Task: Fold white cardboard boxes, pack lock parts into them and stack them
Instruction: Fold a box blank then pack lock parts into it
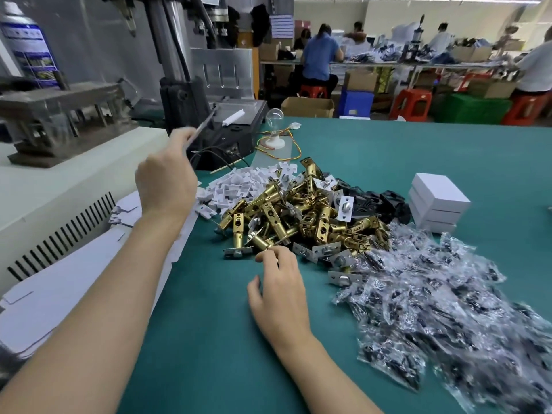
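My left hand (167,180) is raised over the table's left side and pinches a thin grey strip (203,125), blurred, that points up and to the right. My right hand (277,282) lies low on the green table (209,339). Its loosely curled fingertips touch the near edge of a pile of brass lock latches (298,216). Flat white cardboard blanks (74,279) lie to the left under my left arm. Three folded white boxes (436,201) stand stacked at the right. Small white plastic pieces (239,186), black parts (379,201) and clear bags of screws (433,294) surround the latches.
A cream machine housing (59,189) with vent slots borders the table on the left. Behind it stands a press (185,70). A light bulb (274,118) with coloured wires sits at the back of the table. People work at benches far behind.
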